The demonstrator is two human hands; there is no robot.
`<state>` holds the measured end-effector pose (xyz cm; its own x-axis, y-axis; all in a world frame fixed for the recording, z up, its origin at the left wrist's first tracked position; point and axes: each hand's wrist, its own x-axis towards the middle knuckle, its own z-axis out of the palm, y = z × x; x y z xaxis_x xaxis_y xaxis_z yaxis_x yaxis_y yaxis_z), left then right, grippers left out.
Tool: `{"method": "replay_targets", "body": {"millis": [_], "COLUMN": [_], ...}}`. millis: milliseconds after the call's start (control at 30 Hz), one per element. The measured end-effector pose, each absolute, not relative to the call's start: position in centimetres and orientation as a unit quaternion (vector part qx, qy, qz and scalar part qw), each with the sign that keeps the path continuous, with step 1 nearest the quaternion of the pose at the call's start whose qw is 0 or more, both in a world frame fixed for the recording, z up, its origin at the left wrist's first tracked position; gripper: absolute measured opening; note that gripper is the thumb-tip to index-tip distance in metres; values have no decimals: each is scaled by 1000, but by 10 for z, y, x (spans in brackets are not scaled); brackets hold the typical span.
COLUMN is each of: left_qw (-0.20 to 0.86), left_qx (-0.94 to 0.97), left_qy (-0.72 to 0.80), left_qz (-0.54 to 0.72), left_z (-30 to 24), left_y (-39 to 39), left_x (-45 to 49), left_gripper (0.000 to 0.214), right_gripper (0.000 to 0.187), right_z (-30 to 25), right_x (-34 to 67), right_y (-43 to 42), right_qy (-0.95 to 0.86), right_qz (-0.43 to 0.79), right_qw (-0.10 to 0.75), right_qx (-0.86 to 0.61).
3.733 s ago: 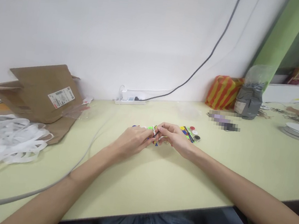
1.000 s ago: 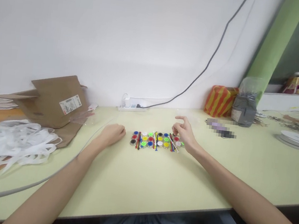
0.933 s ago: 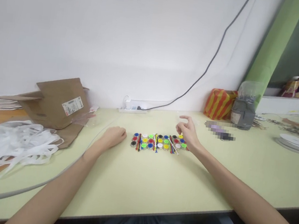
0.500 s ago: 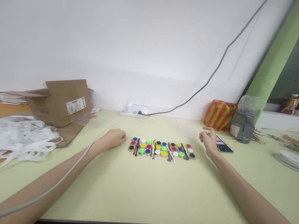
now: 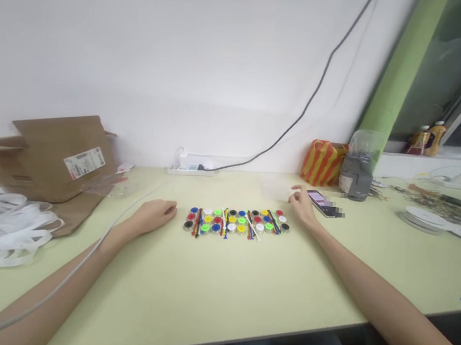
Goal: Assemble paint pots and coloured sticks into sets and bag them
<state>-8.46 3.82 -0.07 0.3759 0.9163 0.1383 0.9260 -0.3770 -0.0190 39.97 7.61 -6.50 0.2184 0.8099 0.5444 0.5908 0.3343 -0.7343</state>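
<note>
On the pale green table lie several small round discs (image 5: pixel 241 230) in red, yellow, blue, green, black and white, set close together in rows. Between them run bundles of thin coloured sticks (image 5: pixel 251 230) with arrow-like ends. My left hand (image 5: pixel 155 213) rests on the table just left of the rows, fingers curled in, with nothing visible in them. Beyond the right end of the rows is my right hand (image 5: pixel 302 206), its fingers loosely bent and partly apart, holding nothing I can see. A phone (image 5: pixel 322 203) with a lit screen lies beside that hand.
A cardboard box (image 5: pixel 53 156) and a heap of white strips (image 5: pixel 0 231) occupy the left side. A power strip (image 5: pixel 191 171) sits against the wall. Back right stand a striped bag (image 5: pixel 323 162) and a grey container (image 5: pixel 356 177). White reels (image 5: pixel 430 219) lie further right.
The view has turned to the right, so everything sits further left in the picture. My left hand is slightly further from the discs; my right hand keeps nearly the same pose.
</note>
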Motion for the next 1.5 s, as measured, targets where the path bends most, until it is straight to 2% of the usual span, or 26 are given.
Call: {"method": "replay_targets", "body": {"millis": [200, 433, 600, 967, 1067, 1167, 1233, 1367, 1433, 1500], "left_qw": [20, 18, 22, 56, 74, 80, 20, -247, -346, -402], "left_qx": [-828, -834, -837, -817, -799, -776, -769, -767, -751, -722], "left_qy": [-555, -546, -542, -563, -578, -580, -550, -406, -365, -347], "left_qz": [-72, -73, -72, -111, -148, -235, -325, -431, -428, -444], "left_z": [0, -3, -3, -5, -4, 2, 9, 18, 18, 18], "left_y": [42, 43, 43, 38, 34, 19, 4, -16, -14, -8], "left_x": [-86, -87, -87, -78, -68, -49, -30, 11, 27, 36], "left_gripper": [32, 31, 32, 29, 26, 28, 30, 41, 64, 74], "right_gripper": [42, 49, 51, 48, 48, 51, 52, 49, 47, 45], "right_z": [-66, -70, -65, -52, -40, -24, -13, 8, 15, 20], "right_x": [415, 409, 409, 401, 395, 378, 357, 300, 273, 253], "right_y": [85, 87, 86, 77, 68, 49, 32, -5, -19, -28], "right_qy": [-639, -760, -771, -757, -745, -742, -748, -766, -783, -807], "right_qz": [32, 35, 72, 30, 6, 20, 71, 202, 241, 269], "right_qw": [510, 282, 215, 215, 253, 340, 406, 476, 468, 444], "right_qx": [-575, -585, -595, -617, -618, -578, -521, -383, -330, -283]}}
